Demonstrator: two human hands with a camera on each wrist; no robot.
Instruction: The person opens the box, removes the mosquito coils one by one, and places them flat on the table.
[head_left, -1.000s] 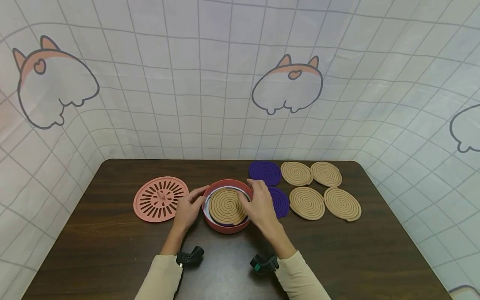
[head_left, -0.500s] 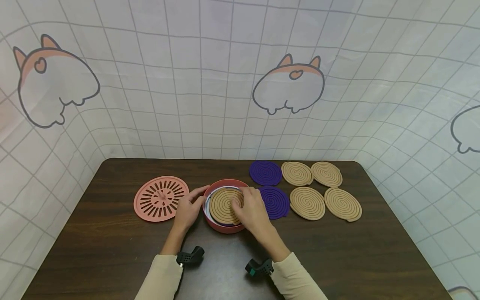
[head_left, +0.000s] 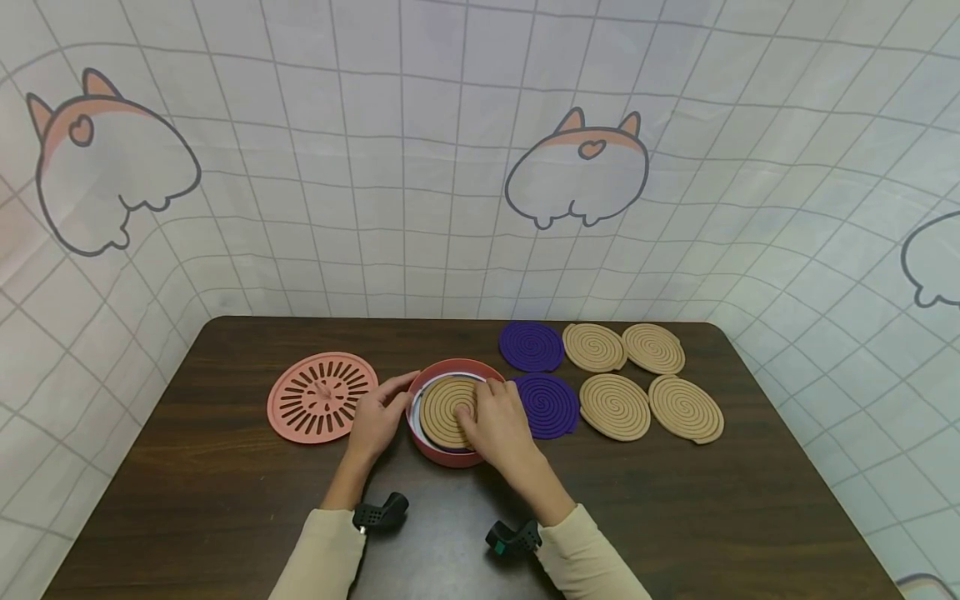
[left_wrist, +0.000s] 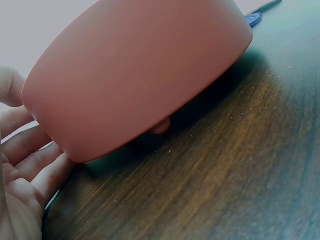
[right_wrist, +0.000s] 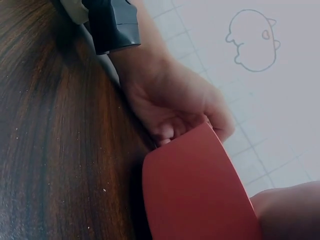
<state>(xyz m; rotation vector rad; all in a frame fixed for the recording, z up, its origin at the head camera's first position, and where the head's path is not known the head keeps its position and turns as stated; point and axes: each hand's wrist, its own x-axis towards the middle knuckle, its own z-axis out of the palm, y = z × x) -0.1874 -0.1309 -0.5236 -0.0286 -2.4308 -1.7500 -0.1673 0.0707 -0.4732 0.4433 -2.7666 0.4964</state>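
Observation:
In the head view, a tan mosquito coil (head_left: 444, 411) lies in a round red box (head_left: 450, 458), over a purple edge and a pale liner. My left hand (head_left: 377, 417) holds the box's left side; in the left wrist view the thumb is at the rim and the fingers lie along the outer wall. My right hand (head_left: 501, 425) reaches over the right rim. Its thumb lies on the coil and its other fingers curl at the coil's right edge, pinching it. The right wrist view shows curled fingers at the box wall (right_wrist: 195, 185), their tips partly hidden.
Left of the box lies a pink slotted lid (head_left: 322, 398) with a small knob. Two purple coils (head_left: 549, 405) and several tan coils (head_left: 613, 407) are laid out on the right of the dark wooden table (head_left: 187, 500). A patterned white curtain (head_left: 420, 208) hangs behind.
My right hand has moved left from the box's right rim onto the tan coil, and its fingers have curled in. The left hand and the box have stayed in place.

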